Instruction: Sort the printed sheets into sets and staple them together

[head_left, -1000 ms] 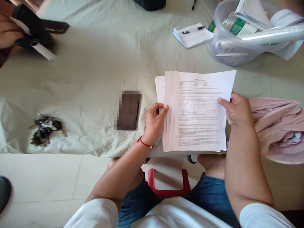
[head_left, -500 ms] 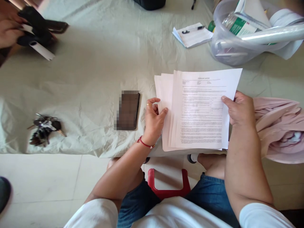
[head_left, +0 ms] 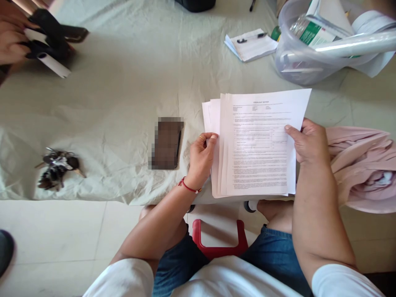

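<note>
Head view: printed sheets (head_left: pixel 256 144), text illegible.

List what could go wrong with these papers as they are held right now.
1. The stack of papers is fanned; the left hand pinches only the edges of the lower sheets, so some may slip out.
2. The right hand presses its thumb into the top sheet, which may crease.
3. The stack's near edge overhangs the cloth-covered table, so loose sheets could drop to the floor.

A fanned stack of white printed paper sheets (head_left: pixel 256 144) is held just above the near table edge, its left edges splayed, text facing up.
</note>
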The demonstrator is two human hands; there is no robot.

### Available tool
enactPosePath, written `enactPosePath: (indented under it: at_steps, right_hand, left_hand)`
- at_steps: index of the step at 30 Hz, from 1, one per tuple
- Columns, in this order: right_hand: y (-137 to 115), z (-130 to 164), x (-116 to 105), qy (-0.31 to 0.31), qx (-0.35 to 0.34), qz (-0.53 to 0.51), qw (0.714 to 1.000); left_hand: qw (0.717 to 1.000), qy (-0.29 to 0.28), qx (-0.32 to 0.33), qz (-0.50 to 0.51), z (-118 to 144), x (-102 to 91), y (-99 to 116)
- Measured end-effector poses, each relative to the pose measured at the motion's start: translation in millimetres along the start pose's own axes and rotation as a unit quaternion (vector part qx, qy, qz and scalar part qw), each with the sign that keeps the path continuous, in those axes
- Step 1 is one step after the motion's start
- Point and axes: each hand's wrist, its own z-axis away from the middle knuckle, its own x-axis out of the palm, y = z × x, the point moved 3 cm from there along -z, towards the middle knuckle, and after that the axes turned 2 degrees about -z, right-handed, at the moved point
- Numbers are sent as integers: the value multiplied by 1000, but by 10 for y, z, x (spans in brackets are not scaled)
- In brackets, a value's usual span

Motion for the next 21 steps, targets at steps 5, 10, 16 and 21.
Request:
enactPosePath:
  at_steps: [5, 10, 16, 21]
  right_hand:
    - [-31, 35, 56, -8, 7, -37, 999]
    - [15, 20, 74, -15, -4, -38, 999]
    - [54, -28, 44, -14, -17, -39, 999]
    - [20, -39, 19, 1, -7, -50, 999]
  left_hand:
    - [1000, 4, 8, -8, -13, 16, 8]
    - [999, 8, -17, -26, -20, 10, -1]
    - [998, 17, -11, -66, -19, 1, 0]
    - [998, 10, -17, -54, -21, 7, -8]
